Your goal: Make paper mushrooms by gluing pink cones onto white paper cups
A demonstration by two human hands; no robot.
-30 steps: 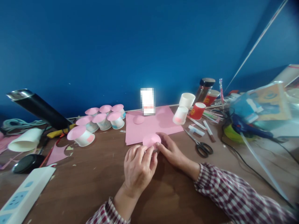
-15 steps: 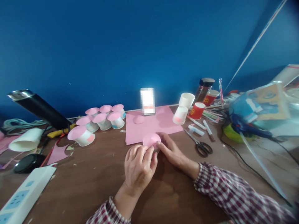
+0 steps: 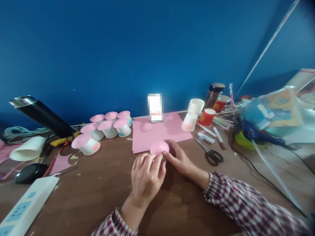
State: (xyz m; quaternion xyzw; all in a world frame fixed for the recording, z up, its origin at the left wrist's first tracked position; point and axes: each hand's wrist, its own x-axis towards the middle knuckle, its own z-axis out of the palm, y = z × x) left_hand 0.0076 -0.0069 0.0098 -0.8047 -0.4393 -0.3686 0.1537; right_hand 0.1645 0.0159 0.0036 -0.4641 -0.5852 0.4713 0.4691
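Observation:
A shallow pink paper cone [image 3: 159, 147] is between my hands at the middle of the table; whatever lies under it is mostly hidden by my fingers. My left hand [image 3: 147, 172] is closed at its near edge with the fingers bent. From the right, my right hand [image 3: 180, 159] curls round it, thumb at the rim. Just behind lie pink paper sheets [image 3: 164, 134], with another pink cone [image 3: 146, 127] on top. To the left stand several cut-down paper cups [image 3: 92, 146] topped with pink cones.
Scissors [image 3: 213, 156], a glue stick [image 3: 206, 137], white paper cups [image 3: 189, 122] and a red cup [image 3: 207, 117] are on the right. A blue glue gun [image 3: 263, 136] with a cable lies farther right. On the left are a power strip [image 3: 27, 203] and a black flask [image 3: 41, 114].
Both hands stay almost where they were on the pink cone. My right thumb has shifted slightly down toward its near edge. The whole view has moved a little.

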